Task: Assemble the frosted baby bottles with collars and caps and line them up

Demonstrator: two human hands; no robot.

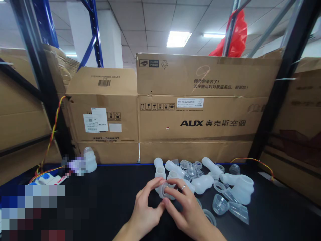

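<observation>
Both my hands meet over the black table (112, 197) and pinch a small translucent silicone ring part (166, 191) between their fingertips. My left hand (145, 211) grips it from the left, thumb and forefinger curled round it. From the right, my right hand (187, 211), with a ring on one finger, holds the same piece. Just behind the hands lies a pile of several translucent plastic parts (203, 182): bottle-like bodies, clear caps, rings and funnel pieces.
Large cardboard boxes (200, 110) stand as a wall along the table's back edge. A lone translucent bottle-shaped part (89, 160) sits at the back left. Red-yellow wires (54, 130) hang at the left. Dark shelf posts (276, 100) frame both sides.
</observation>
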